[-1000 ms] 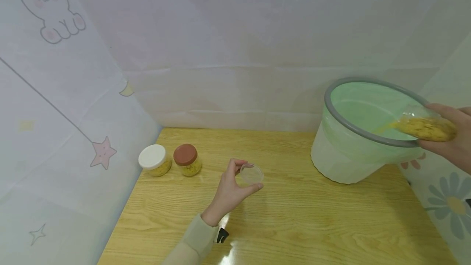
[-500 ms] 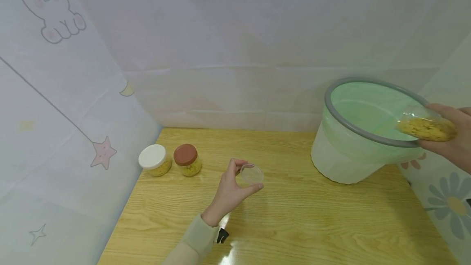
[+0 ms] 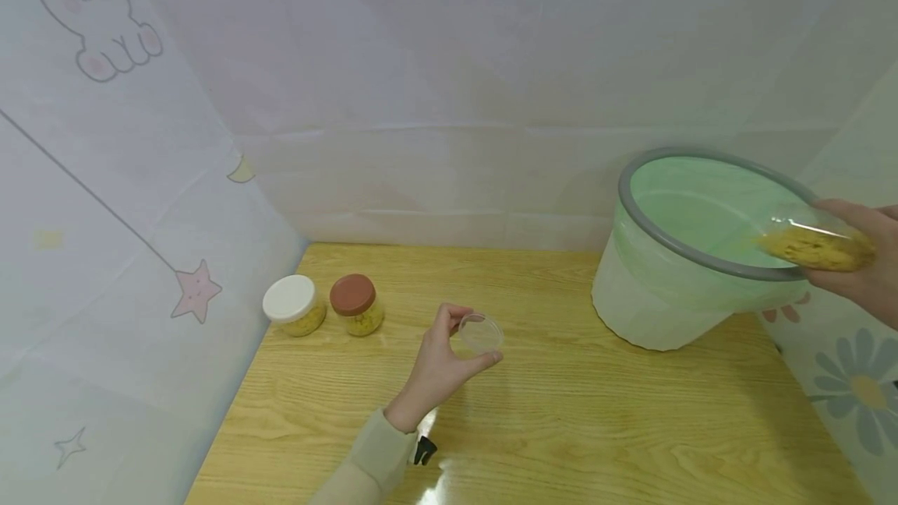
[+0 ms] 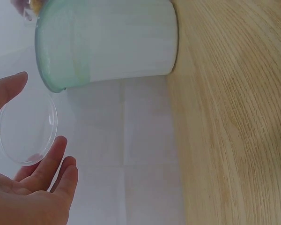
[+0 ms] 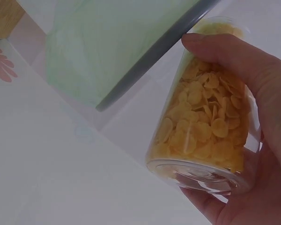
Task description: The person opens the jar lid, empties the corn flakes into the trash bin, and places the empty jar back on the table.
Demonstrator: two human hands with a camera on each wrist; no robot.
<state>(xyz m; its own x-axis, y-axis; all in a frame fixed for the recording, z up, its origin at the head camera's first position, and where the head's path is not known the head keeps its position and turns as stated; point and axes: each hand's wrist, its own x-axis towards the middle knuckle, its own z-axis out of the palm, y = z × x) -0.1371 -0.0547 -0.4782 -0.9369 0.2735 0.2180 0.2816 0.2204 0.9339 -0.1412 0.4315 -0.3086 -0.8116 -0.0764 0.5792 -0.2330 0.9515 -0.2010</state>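
Observation:
My left hand (image 3: pixel 438 361) pinches a clear round lid (image 3: pixel 481 333) by its edge above the table, thumb on one side and fingers on the other. In the left wrist view this lid (image 4: pixel 28 127) is see-through, with a raised rim. At the far right, my right hand (image 3: pixel 866 256) grips a clear jar (image 3: pixel 814 217) tipped nearly on its side, its mouth over the bin (image 3: pixel 652 310). Yellow flakes (image 5: pixel 201 112) fill much of the jar, and some blur at its mouth. The bin is white with a pale green liner and a grey rim ring (image 3: pixel 673 248).
Two lidded jars with yellow contents stand at the table's back left: a white-lidded jar (image 3: pixel 295 305) and a red-brown-lidded jar (image 3: pixel 357 304). The wooden table (image 3: pixel 561 427) meets walls covered in printed sheets (image 3: pixel 456 100) at the back and sides.
One second ago a stream of flakes fell from the jar into the bin; half a second ago it had stopped. Now flakes blur at the mouth again. The left hand and lid stay put.

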